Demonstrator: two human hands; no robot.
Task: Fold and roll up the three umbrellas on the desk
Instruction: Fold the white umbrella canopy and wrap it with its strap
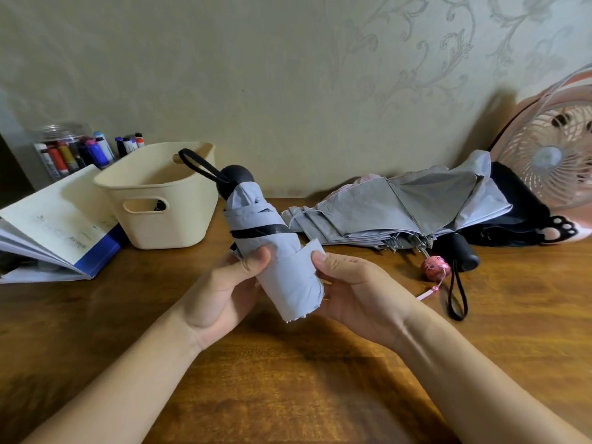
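A rolled pale lavender umbrella [282, 251] with a black handle and wrist loop is held above the wooden desk [288, 379], handle pointing away from me. My left hand [224, 290] grips its lower body, thumb on the cloth. My right hand [358, 290] holds the other side and pinches the loose strap flap. A black band shows across the roll. Behind it on the right lies an unrolled grey umbrella [400, 213] with a pink ball handle [432, 268]. A black umbrella [519, 216] lies under and behind the grey one, its black handle [464, 253] and cord toward me.
A cream plastic basket [160, 193] stands at the back left, beside an open book [54, 225] and a jar of paint tubes [70, 152]. A pink desk fan [551, 155] leans against the wall at the far right.
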